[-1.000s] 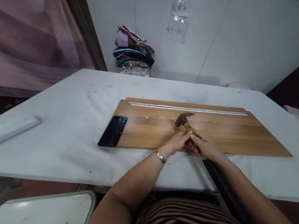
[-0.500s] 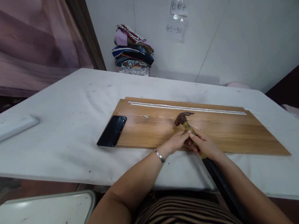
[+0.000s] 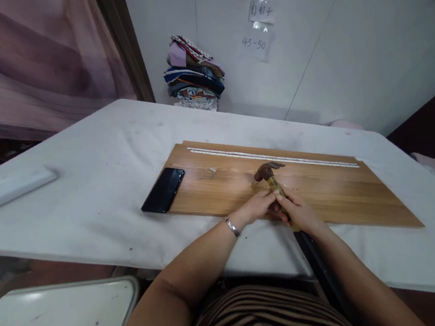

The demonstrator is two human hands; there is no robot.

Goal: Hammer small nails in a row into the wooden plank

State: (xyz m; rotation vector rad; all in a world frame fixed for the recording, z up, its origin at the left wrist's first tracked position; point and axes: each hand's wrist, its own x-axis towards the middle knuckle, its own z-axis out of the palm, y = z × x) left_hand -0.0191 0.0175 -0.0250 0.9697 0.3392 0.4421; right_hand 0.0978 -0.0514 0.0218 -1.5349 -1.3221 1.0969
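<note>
A claw hammer (image 3: 269, 170) with a rusty brown head and a long handle, dark toward its lower end, slants over a wooden board (image 3: 348, 194). My right hand (image 3: 300, 211) is closed round the handle below the head. My left hand (image 3: 257, 205), with a silver bracelet at the wrist, meets it from the left, its fingers closed at the handle and partly hidden. Several loose nails (image 3: 211, 172) lie on the board left of the hammer. A few small dark spots show on the wood by my right hand.
A black phone (image 3: 164, 189) overlaps the board's left end. White marked strips (image 3: 272, 157) run along its far edge. The board lies on a white-covered table (image 3: 99, 167), with a white handled object (image 3: 10, 189) at left. Folded cloths (image 3: 194, 76) are stacked by the wall; a white stool (image 3: 62, 319) stands lower left.
</note>
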